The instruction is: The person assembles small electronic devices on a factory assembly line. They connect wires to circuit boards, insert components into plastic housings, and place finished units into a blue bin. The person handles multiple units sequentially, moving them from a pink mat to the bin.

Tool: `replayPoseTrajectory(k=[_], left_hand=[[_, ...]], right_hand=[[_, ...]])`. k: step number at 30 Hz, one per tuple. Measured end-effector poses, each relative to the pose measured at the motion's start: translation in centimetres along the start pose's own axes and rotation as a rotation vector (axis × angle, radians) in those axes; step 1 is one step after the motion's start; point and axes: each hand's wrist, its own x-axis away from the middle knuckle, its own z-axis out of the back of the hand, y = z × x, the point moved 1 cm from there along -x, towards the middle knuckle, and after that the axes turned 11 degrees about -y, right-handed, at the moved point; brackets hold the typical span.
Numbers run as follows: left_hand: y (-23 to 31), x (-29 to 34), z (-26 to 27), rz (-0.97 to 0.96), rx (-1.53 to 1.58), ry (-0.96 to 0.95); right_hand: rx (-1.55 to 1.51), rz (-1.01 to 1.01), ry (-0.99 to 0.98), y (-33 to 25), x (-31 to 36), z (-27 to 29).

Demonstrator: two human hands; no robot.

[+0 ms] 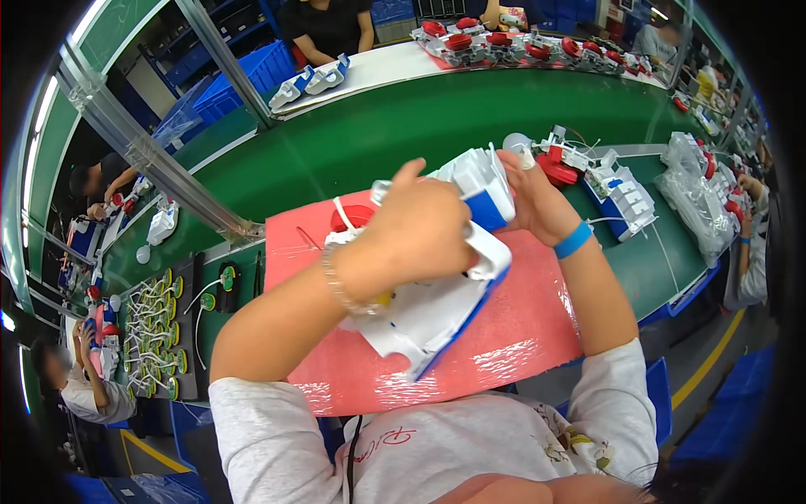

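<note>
A white-and-blue plastic housing (432,315) is tilted over the pink foam mat (302,370) in front of me. My left hand (420,223) curls over its upper part, and its fingertips are hidden behind the housing and the hand itself. At the housing's far right end, a boxy white part with a blue side (483,189) shows between my two hands. My right hand (541,197) grips that end from the right, its fingers partly hidden behind the white edge. Beside my left wrist, a red round part (353,217) and a white cable show.
Right of the mat lie a red-and-white assembly (558,164), another white-and-blue housing (621,197) and clear plastic bags (693,197). Several green-and-yellow pieces with white cables (159,336) lie at left. A metal post (159,151) stands left; a green conveyor belt (420,109) runs beyond. Other people sit around.
</note>
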Motion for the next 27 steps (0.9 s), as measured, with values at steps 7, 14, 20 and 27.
replayPoseTrajectory(k=[7, 14, 20, 27], left_hand=[[3.7, -3.1, -4.6, -0.047, -0.126, -0.059], [4.5, -3.3, -8.2, -0.226, -0.038, 0.031], [5.1, 1.8, -10.8, -0.254, 0.097, 0.231], [3.5, 8.3, -12.9, -0.281, 0.224, 0.009]], right_hand=[[-0.246, 0.032, 0.078, 4.9, 0.8, 3.1], [-0.266, 0.101, 0.306, 8.4, 1.8, 4.6], [-0.33, 0.354, 0.429, 8.7, 3.5, 11.0], [-0.255, 0.498, 0.73, 9.2, 4.8, 10.5]])
